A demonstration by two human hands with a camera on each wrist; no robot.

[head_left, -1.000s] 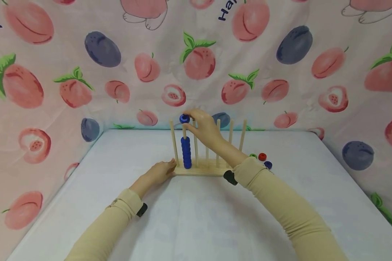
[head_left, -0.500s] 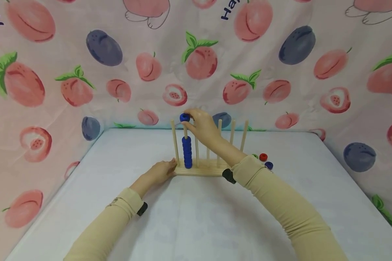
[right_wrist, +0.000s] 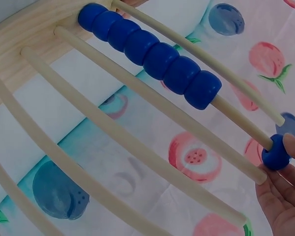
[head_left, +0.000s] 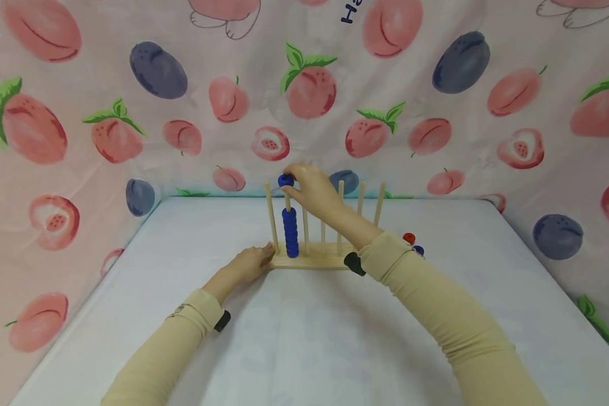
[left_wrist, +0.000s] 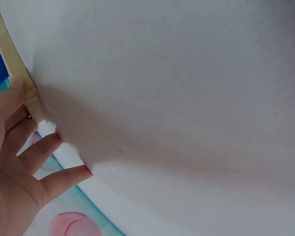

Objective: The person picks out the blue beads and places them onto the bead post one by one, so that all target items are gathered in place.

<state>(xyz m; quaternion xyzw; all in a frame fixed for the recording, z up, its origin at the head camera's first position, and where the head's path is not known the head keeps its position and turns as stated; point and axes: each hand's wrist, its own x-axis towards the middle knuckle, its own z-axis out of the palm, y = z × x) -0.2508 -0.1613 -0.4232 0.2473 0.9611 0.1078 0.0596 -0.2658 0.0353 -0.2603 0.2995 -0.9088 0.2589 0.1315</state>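
A wooden abacus frame (head_left: 309, 263) stands upright, with several thin rods rising from its base. On the second rod from the left sits a stack of blue beads (head_left: 290, 232). My right hand (head_left: 317, 192) pinches another blue bead (right_wrist: 276, 153) between thumb and fingers at that rod's top end. In the right wrist view the rod tip meets this bead; how far it goes in is hidden. My left hand (head_left: 248, 265) holds the left end of the base. The left wrist view has its thumb on the wood (left_wrist: 32, 105) and the other fingers spread.
A red bead (head_left: 409, 238) and a loose blue bead (head_left: 418, 250) lie on the white table (head_left: 304, 338), right of the frame beside my right sleeve. A fruit-print cloth (head_left: 182, 113) hangs behind the table.
Both hands stay almost where they were, the right one still with the bead at the rod top. The head view shifts slightly; the green bead beside the red one is now hidden.
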